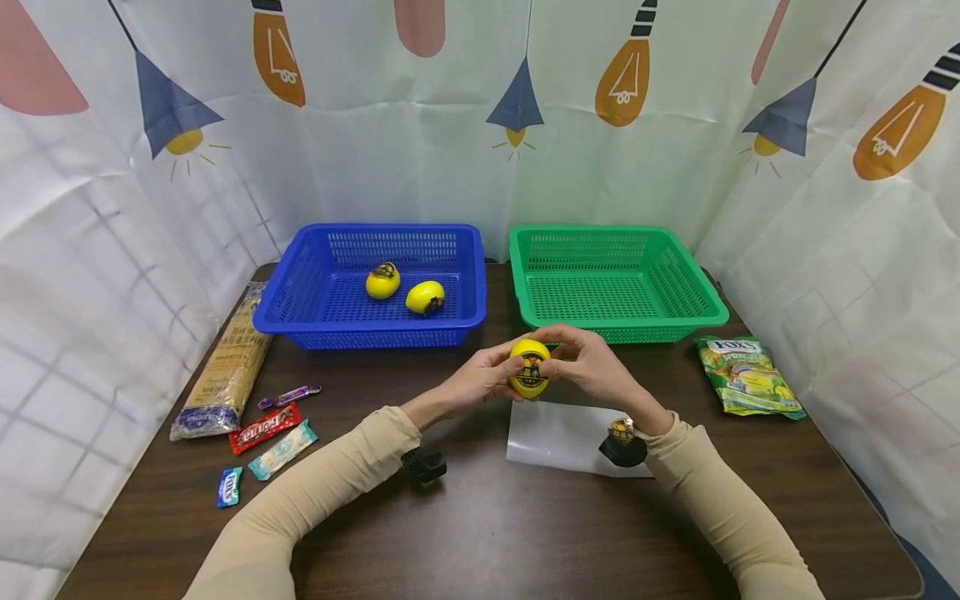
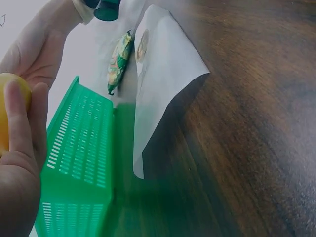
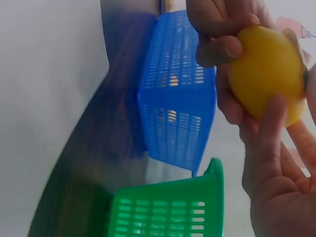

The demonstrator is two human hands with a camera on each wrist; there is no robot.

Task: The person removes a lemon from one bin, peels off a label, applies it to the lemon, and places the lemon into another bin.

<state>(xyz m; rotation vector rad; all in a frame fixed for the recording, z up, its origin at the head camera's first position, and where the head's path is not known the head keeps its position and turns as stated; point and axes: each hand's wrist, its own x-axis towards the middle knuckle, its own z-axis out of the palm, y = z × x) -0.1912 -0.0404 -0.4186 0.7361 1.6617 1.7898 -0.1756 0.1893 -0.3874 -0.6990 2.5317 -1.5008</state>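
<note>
In the head view, a yellow lemon (image 1: 530,387) with a black-and-gold label (image 1: 531,367) facing me is held above the table between both hands. My left hand (image 1: 480,375) grips it from the left, thumb on the label's edge. From the right, my right hand (image 1: 592,362) holds the lemon's top and side, its thumb by the label. Below them lies a white sticker sheet (image 1: 555,437) with a black-and-gold sticker (image 1: 622,431) near its right end. The right wrist view shows fingers of both hands around the lemon (image 3: 264,74).
A blue basket (image 1: 375,337) with two labelled lemons (image 1: 382,283) stands back left, a green basket (image 1: 622,333) back right. A noodle-like pack (image 1: 225,367) and several small wrapped sweets (image 1: 266,427) lie at left. A green candy bag (image 1: 750,379) lies at right.
</note>
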